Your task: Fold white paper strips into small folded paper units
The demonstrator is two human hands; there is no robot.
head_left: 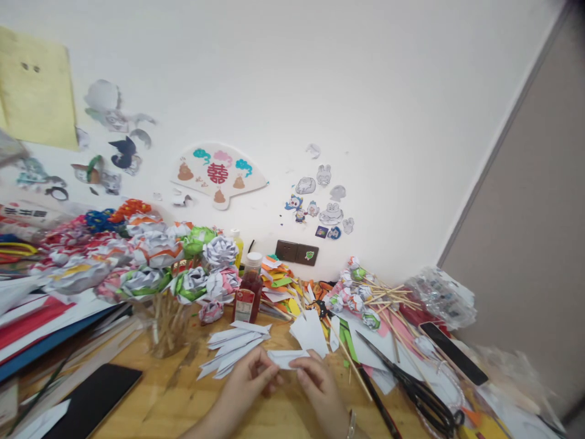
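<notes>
Between my two hands, just above the wooden table (183,396), is a small folded strip of white paper (287,358). My left hand (256,373) pinches its left end with thumb and fingers. At the right end, my right hand (315,377) grips it in the same way. Behind my left hand lies a fanned pile of folded white paper pieces (233,347). Flat white paper sheets (309,332) rest just beyond my right hand.
Paper flowers on sticks stand in a clear container (167,326) at left, beside a red-brown bottle (247,292). Black scissors (418,393), a dark phone (454,353) and stick-mounted paper buds (354,299) lie at right. A black tablet-like slab (94,399) is front left.
</notes>
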